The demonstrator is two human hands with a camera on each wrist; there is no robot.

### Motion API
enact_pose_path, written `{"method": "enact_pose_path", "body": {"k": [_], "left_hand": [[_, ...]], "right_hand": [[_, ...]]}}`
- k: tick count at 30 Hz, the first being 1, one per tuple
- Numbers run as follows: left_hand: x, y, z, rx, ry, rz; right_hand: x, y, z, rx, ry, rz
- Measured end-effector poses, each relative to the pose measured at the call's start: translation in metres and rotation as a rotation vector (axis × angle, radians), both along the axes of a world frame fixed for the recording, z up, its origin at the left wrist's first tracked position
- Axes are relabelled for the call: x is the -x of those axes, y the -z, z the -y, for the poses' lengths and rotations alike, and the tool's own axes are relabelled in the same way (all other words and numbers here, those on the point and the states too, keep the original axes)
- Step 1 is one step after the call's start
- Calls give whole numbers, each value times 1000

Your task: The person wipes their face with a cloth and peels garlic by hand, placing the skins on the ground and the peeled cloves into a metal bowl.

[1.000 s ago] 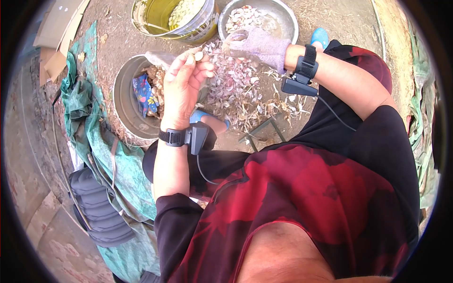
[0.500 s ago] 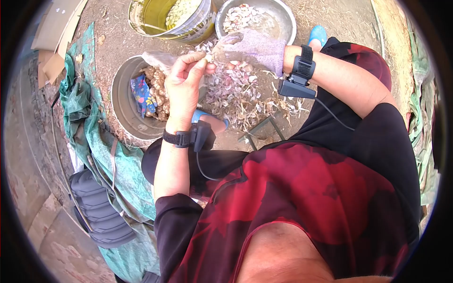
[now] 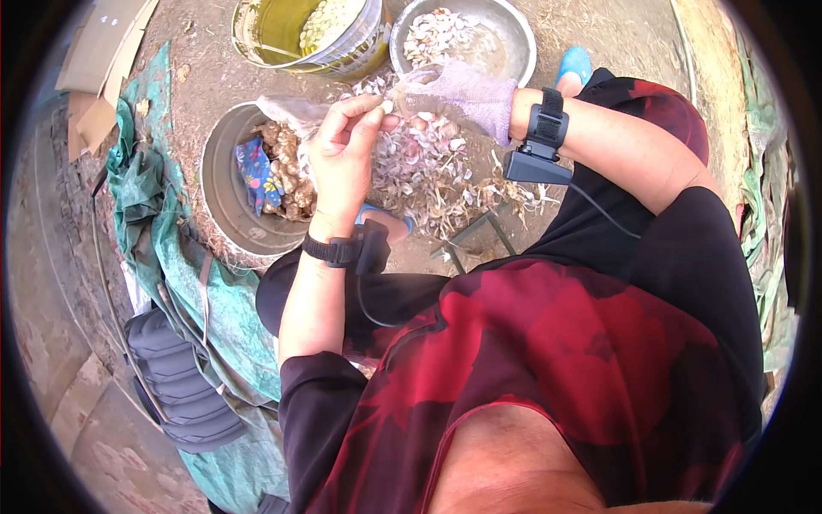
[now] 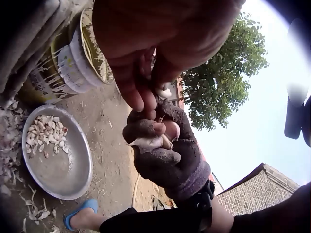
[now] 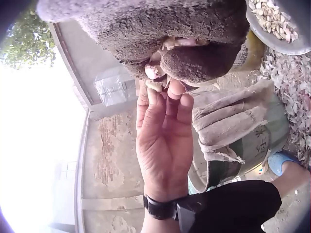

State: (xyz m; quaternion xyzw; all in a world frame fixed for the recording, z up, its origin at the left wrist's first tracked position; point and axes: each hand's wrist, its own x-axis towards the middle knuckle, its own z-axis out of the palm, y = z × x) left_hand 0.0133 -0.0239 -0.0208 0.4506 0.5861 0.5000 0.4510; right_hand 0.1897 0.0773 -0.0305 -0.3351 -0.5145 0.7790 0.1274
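One pale clove (image 3: 387, 107), probably, pinched by left hand (image 3: 344, 158) | shifted right since earlier | gloved right hand (image 3: 467, 96) curled round garlic (image 4: 147, 142)

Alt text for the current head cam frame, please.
A bare left hand pinches a small pale clove beside a gloved right hand, above scattered garlic skins on the ground. Around them are a bucket of garlic bulbs and floral cloth, a yellowish bucket of pale cloves and a metal basin of cloves.
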Motion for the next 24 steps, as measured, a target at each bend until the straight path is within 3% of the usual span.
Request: {"method": "enact_pose_path", "body": {"k": [1, 2, 4, 7, 9, 11, 15, 17, 18, 19, 20, 24], "left_hand": [[1, -3, -1, 117, -29, 143], [2, -1, -1, 114, -32, 141], [4, 7, -3, 124, -53, 530], [3, 10, -4, 159, -51, 668], [1, 5, -4, 158, -27, 691], [0, 4, -4, 157, -3, 715], [7, 14, -5, 197, -16, 590], [16, 13, -6, 213, -41, 597], [22, 10, -7, 201, -159, 591], [26, 7, -7, 189, -276, 584], [29, 5, -6, 190, -278, 586], [21, -5, -1, 187, -196, 605]], "right_hand": [[0, 1, -2, 120, 2, -36], [-1, 2, -2, 241, 4, -71], [-2, -1, -2, 250, 14, -98], [-1, -3, -3, 230, 13, -131], [0, -1, -4, 202, 1, -138], [2, 8, -5, -11, -4, -102], [5, 16, -4, -64, -71, -185], [4, 14, -4, 129, -22, -75], [0, 15, -6, 127, -23, -74], [-7, 18, -8, 310, -77, -187], [-10, 21, -11, 495, -132, -299], [0, 35, -10, 635, -168, -370]]}}
